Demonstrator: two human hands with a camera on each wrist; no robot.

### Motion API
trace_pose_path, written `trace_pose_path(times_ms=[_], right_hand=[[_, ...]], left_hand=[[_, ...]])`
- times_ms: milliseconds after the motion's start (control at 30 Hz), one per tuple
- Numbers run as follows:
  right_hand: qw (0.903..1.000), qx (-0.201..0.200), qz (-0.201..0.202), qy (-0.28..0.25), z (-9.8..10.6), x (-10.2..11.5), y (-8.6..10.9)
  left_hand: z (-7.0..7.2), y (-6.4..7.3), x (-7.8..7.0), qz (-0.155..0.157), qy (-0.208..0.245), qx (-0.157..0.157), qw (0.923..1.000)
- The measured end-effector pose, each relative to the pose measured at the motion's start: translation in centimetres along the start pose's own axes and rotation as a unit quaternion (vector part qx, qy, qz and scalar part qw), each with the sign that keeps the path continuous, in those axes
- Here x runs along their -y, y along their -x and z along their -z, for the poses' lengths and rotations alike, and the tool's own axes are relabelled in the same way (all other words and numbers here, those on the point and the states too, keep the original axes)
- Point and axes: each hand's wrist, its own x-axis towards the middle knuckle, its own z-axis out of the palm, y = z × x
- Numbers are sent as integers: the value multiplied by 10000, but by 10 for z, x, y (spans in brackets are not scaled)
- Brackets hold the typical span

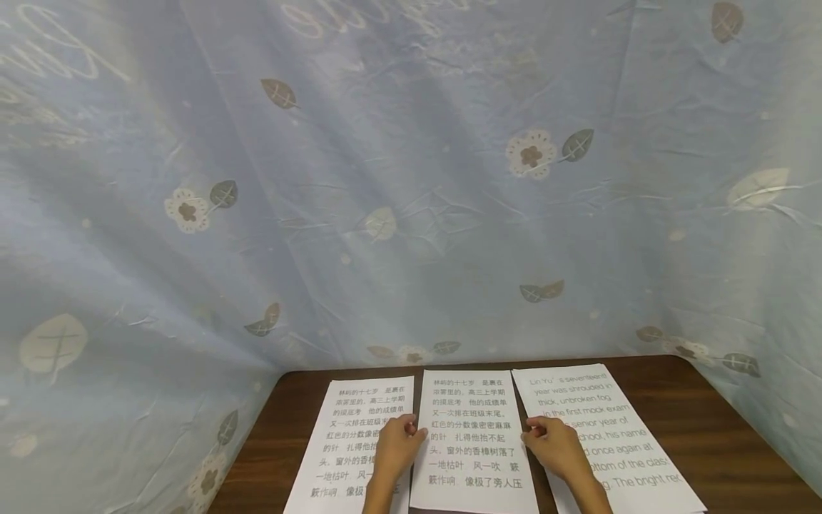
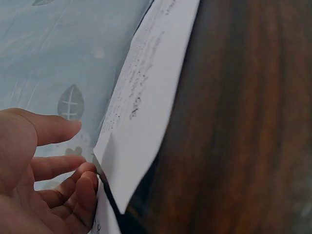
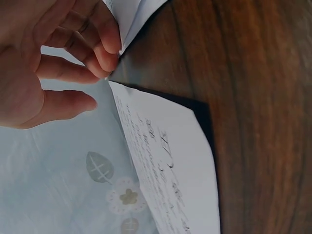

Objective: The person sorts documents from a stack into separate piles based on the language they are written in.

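Note:
Three white printed paper sheets lie side by side. The middle sheet (image 1: 474, 444) and left sheet (image 1: 349, 430) carry Chinese characters; the right sheet (image 1: 626, 428) has English text. My left hand (image 1: 394, 451) is over the left sheet, fingertips right at the middle sheet's left edge. Over the right sheet is my right hand (image 1: 554, 446), its fingertips at the middle sheet's right edge. In the left wrist view, the left hand (image 2: 51, 180) has thumb and forefinger apart, nothing between them. The right hand (image 3: 68, 68) likewise shows thumb and forefinger apart in the right wrist view.
The sheets lie on a dark brown wooden table (image 1: 713, 428) with rounded far corners. A light blue curtain (image 1: 437, 285) with leaf and flower prints hangs behind the table and around its sides.

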Motion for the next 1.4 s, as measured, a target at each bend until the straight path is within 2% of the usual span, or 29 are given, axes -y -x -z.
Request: trace_pose_path(times_ms=[167, 400, 633, 867, 1133, 1400], right_hand=[[9995, -16, 130, 295, -5, 3, 1], [9979, -35, 152, 623, -10, 2, 0], [9980, -9, 95, 631, -9, 7, 2], [9998, 5, 90, 172, -6, 4, -2], [9992, 62, 5, -392, -5, 7, 0], [9925, 149, -112, -1205, -14, 15, 2]], left_hand=[[-5, -1, 2, 46, -149, -19, 9999], [-10, 1, 0, -72, -428, -152, 9989], [-10, 0, -2, -75, -284, -97, 9995], [-8, -1, -6, 47, 53, -43, 10000], [-4, 1, -9, -60, 252, -154, 9995], [11, 1, -5, 43, 335, -281, 9990]])
